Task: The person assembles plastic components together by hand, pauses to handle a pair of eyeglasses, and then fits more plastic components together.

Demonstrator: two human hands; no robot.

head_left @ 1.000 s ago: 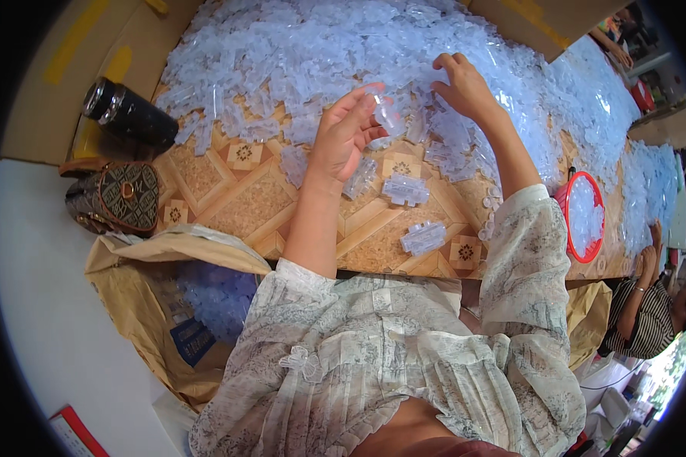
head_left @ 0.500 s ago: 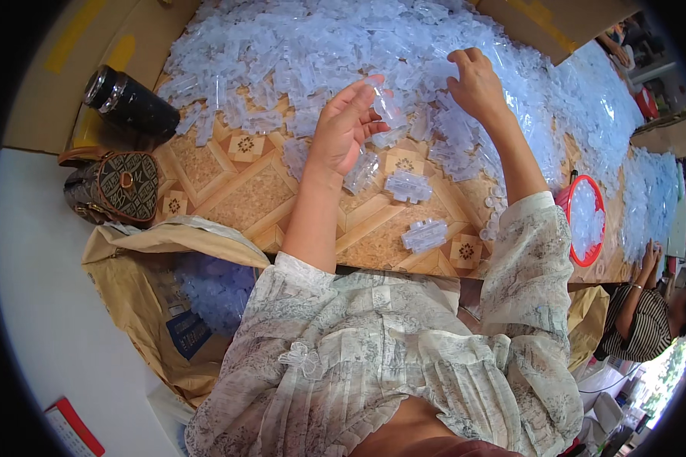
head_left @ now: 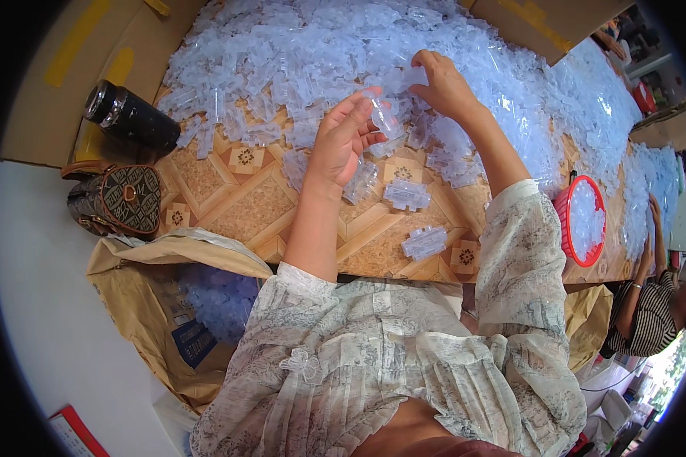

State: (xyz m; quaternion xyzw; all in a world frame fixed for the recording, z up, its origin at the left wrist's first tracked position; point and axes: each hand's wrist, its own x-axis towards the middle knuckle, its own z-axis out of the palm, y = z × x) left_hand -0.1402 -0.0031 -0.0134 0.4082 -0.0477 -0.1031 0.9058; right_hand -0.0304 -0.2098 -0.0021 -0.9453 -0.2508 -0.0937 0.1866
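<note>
My left hand (head_left: 341,137) is closed on a clear plastic tube-like piece (head_left: 383,116), held upright between thumb and fingers above the table. To its right, at the near edge of the pile, my right hand (head_left: 443,85) has thumb and fingertips curled around a pale, see-through plastic piece (head_left: 408,78), whose outline blends into the pile behind. A large heap of clear plastic pieces (head_left: 267,57) spreads beyond both hands. Nearer me lie two separate toothed clear blocks, one block (head_left: 406,195) just above the other block (head_left: 424,242).
A black flask (head_left: 133,116) and a patterned brown bag (head_left: 122,196) sit at the left of the table (head_left: 244,206). A red basket (head_left: 568,221) of clear parts stands right. Below left hangs an open brown sack (head_left: 129,305). Another person (head_left: 644,316) works at far right.
My right hand has moved left, closer to my left hand. The left hand stays nearly in place, its piece slightly turned. The far-right person's arm has reached farther out.
</note>
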